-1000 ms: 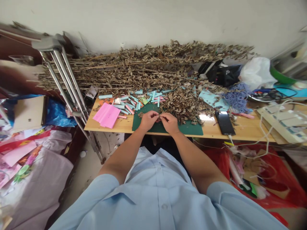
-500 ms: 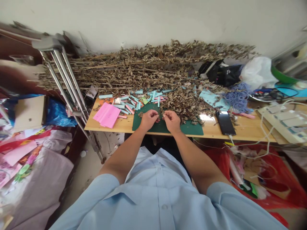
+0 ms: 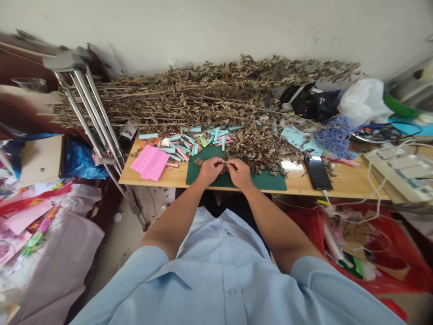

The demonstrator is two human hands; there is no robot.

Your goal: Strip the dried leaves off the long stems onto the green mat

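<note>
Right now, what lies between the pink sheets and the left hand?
In the head view: a pink roll, wooden tabletop, then the green mat with a clump of dried leaf bits near the left hand.

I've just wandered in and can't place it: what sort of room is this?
Perhaps a cluttered home workroom: dried leafy stems heaped across the back, small blue and pink rolls, and a green mat on a wooden table.
</note>
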